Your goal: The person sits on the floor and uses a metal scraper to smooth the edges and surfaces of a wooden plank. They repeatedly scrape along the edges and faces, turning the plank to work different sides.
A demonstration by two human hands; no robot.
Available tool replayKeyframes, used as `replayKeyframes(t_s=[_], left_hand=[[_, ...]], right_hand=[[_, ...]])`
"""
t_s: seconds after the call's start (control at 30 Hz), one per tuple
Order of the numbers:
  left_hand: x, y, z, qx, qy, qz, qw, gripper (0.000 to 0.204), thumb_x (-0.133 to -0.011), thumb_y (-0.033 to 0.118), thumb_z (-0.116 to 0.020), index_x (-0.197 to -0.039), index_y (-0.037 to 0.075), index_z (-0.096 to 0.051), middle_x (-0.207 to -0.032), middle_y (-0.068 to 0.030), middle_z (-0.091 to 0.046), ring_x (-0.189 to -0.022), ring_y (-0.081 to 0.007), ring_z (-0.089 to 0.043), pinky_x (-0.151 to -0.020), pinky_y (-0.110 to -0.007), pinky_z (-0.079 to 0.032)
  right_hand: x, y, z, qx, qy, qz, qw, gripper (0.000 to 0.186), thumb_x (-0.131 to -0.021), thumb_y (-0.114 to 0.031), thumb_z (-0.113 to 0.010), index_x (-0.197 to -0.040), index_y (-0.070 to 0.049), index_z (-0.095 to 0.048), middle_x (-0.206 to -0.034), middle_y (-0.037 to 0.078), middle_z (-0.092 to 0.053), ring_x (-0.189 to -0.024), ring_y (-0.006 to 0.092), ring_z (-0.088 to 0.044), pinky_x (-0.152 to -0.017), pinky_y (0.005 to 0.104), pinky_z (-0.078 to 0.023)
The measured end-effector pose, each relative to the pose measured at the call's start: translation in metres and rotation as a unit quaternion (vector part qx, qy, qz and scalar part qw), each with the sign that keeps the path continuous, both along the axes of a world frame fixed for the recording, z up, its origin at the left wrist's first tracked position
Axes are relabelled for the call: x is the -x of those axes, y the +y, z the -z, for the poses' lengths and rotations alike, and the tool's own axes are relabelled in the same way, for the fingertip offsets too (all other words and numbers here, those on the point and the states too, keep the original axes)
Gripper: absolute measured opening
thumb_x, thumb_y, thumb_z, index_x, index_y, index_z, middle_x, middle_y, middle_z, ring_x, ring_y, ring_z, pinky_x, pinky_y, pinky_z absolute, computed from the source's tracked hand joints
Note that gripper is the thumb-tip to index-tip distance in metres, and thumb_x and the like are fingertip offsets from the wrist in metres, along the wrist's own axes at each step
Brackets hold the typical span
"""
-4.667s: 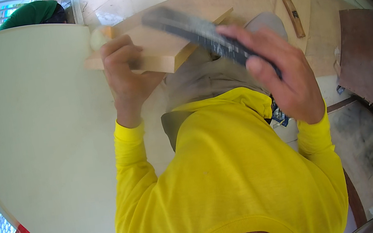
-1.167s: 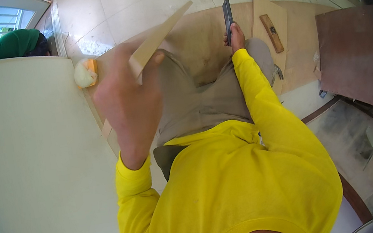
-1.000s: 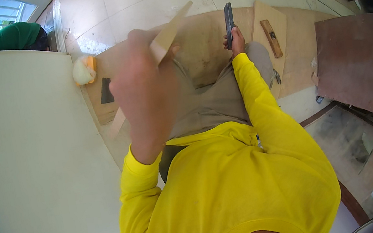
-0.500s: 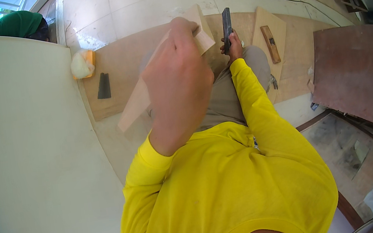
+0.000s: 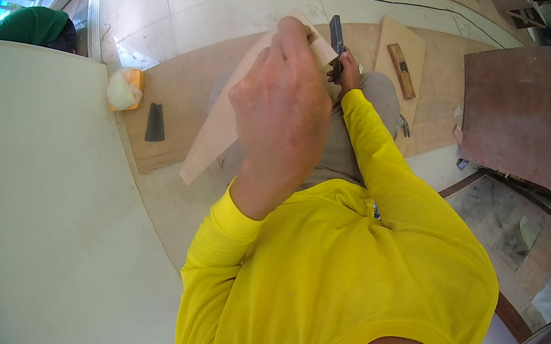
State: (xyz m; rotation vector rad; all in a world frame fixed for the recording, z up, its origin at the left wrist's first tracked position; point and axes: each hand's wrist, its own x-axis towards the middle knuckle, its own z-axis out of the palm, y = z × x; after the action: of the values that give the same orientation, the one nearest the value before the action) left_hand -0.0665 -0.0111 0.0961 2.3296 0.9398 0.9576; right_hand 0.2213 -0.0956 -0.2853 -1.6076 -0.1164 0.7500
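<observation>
My left hand (image 5: 284, 113), raised close to the view, is closed on a pale wooden board (image 5: 206, 143). The board tapers toward its lower left end, and its upper right end shows beyond my fingers. Past it, over my right knee, my right hand (image 5: 348, 74) grips a long, narrow dark bar-shaped tool (image 5: 336, 33) held upright; its exact kind is not clear. The board's upper right end appears right beside this tool, and whether they touch I cannot tell. My left fingertips are partly hidden behind the hand.
A wooden hand plane (image 5: 401, 71) lies on a light board (image 5: 405, 39) to the right, near a hammer (image 5: 404, 126). At left are a dark wedge-shaped piece (image 5: 153, 123) and a yellow-white bundle (image 5: 125, 90). A large white panel (image 5: 49, 227) borders the left; a person in green (image 5: 29, 27) is beyond.
My left hand and the board have shifted right and tilted, bringing the board's upper end close to the dark tool. My right hand has barely moved.
</observation>
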Motion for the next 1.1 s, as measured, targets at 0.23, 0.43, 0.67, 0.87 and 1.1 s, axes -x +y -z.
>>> replayKeyframes(t_s=[0.23,0.43,0.67,0.87,1.1], left_hand=[[-0.001,0.000,-0.002,0.003,0.017,0.000,1.000,0.033,-0.101,0.002,-0.084,-0.127,0.008,-0.065,-0.092,-0.0151,-0.082,-0.083,-0.0413,-0.080,-0.068,-0.051,-0.055],[0.004,-0.004,0.004,0.016,-0.035,-0.001,0.999,0.039,-0.094,0.003,-0.090,-0.125,0.009,-0.067,-0.103,-0.0113,-0.085,-0.087,-0.0403,-0.082,-0.073,-0.050,-0.059],[0.026,-0.003,0.009,-0.018,0.040,-0.004,0.999,0.037,-0.090,0.011,-0.097,-0.118,0.014,-0.074,-0.098,-0.0078,-0.086,-0.085,-0.0338,-0.083,-0.072,-0.045,-0.059],[0.060,0.002,0.016,-0.056,0.129,0.001,0.990,0.040,-0.085,0.014,-0.103,-0.113,0.015,-0.075,-0.100,-0.0054,-0.087,-0.087,-0.0299,-0.083,-0.074,-0.042,-0.060],[0.091,0.002,0.026,-0.078,0.090,0.044,0.992,0.031,-0.085,-0.002,-0.087,-0.109,0.014,-0.075,-0.096,-0.0040,-0.082,-0.083,-0.0299,-0.079,-0.071,-0.040,-0.056]], right_hand=[[0.006,-0.001,-0.004,-0.028,0.018,-0.004,0.999,0.056,-0.127,-0.037,-0.054,-0.181,-0.023,-0.055,-0.111,0.011,-0.076,-0.070,0.0228,-0.075,-0.059,0.0396,-0.065],[0.032,-0.018,-0.079,-0.088,0.000,-0.072,0.994,0.064,-0.125,-0.038,-0.054,-0.187,-0.025,-0.049,-0.113,0.008,-0.074,-0.088,0.0196,-0.076,-0.075,0.0362,-0.065],[0.056,-0.071,-0.256,-0.048,-0.068,-0.238,0.968,0.067,-0.125,-0.037,-0.054,-0.190,-0.021,-0.044,-0.123,0.005,-0.071,-0.100,0.0098,-0.068,-0.083,0.0263,-0.053],[0.094,-0.094,-0.339,0.029,-0.269,-0.360,0.893,0.061,-0.128,-0.038,-0.056,-0.184,-0.017,-0.053,-0.132,0.010,-0.074,-0.116,0.0248,-0.069,-0.107,0.0364,-0.055],[0.141,-0.116,-0.389,0.080,-0.291,-0.436,0.848,0.056,-0.125,-0.034,-0.058,-0.179,-0.018,-0.060,-0.115,0.014,-0.065,-0.099,0.0295,-0.062,-0.095,0.0393,-0.053]])
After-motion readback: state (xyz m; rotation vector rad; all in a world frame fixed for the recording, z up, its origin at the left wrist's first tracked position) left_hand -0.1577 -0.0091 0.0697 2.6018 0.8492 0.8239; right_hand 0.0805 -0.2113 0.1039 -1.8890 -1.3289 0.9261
